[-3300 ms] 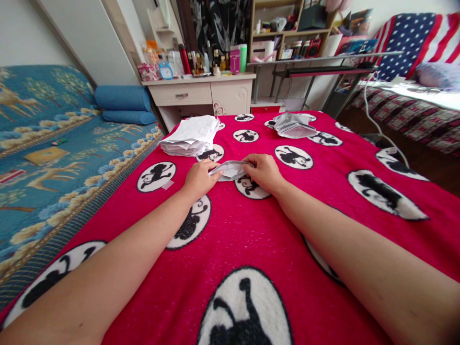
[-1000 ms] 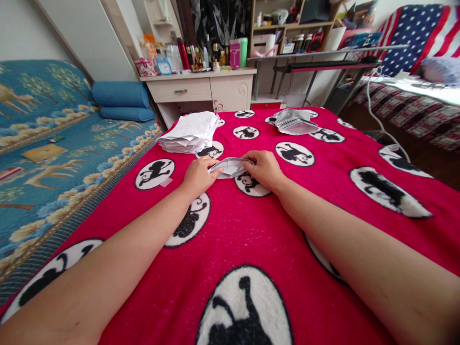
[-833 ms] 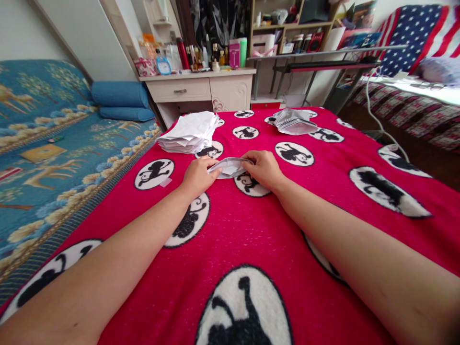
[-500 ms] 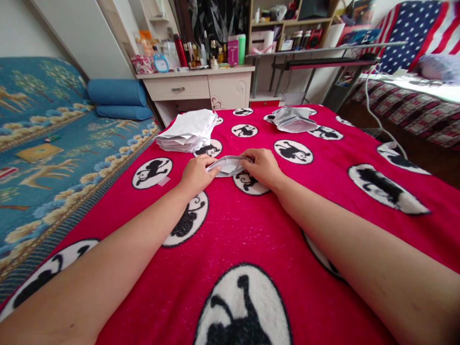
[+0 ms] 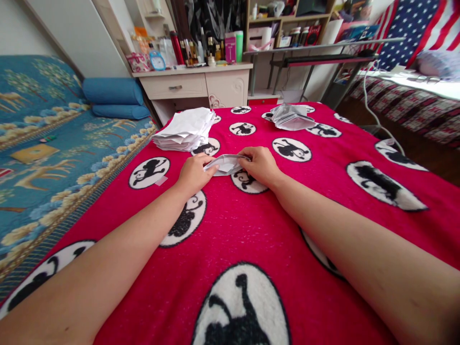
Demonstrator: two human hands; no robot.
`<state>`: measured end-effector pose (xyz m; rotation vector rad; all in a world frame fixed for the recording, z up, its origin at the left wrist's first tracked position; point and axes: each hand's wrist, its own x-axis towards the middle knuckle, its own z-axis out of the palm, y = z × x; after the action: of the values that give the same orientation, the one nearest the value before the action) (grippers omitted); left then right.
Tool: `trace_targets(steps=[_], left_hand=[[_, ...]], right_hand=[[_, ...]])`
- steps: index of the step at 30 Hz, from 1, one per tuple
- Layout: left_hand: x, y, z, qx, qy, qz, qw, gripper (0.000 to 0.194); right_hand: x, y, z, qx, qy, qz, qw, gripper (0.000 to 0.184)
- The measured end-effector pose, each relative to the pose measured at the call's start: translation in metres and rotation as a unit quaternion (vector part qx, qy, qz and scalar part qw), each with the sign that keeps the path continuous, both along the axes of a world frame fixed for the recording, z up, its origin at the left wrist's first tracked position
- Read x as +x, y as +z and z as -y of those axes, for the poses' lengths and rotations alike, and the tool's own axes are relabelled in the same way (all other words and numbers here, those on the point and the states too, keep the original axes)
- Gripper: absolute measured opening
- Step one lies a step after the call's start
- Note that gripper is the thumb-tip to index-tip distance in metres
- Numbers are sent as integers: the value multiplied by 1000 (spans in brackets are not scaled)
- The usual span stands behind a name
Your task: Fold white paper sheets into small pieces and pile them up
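Between my hands is a folded sheet of paper (image 5: 227, 164), pale grey-white with creases, held low over the red blanket (image 5: 237, 220). My left hand (image 5: 196, 173) grips its left end, the thumb lying on the near face. At the other end my right hand (image 5: 261, 165) is closed on the paper, its fingers curled and partly hidden. A thick stack of white paper sheets (image 5: 187, 125) lies beyond my left hand. Farther back on the right sits a smaller pile of folded papers (image 5: 293, 117).
Black-and-white animal ovals pattern the blanket. A small clear scrap (image 5: 161, 180) lies left of my left hand. A blue patterned sofa (image 5: 72, 143) flanks the left side. Behind stand a white cabinet (image 5: 187, 87) with bottles and a desk (image 5: 305, 50). A white cable (image 5: 372, 105) hangs at the right.
The view has shifted slightly, so everything sits a little farther left. Both hands keep hold of the folded paper, with hardly any visible change in its shape.
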<state>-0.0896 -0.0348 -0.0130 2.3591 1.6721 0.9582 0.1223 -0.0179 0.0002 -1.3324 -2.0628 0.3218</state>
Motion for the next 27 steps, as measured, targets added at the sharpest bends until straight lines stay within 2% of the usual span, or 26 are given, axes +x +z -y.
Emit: trace_targets(steps=[27], left_hand=[[1, 2, 2, -13, 0, 12, 1000, 27]], right_hand=[[-1, -1, 0, -5, -8, 15, 1000, 23]])
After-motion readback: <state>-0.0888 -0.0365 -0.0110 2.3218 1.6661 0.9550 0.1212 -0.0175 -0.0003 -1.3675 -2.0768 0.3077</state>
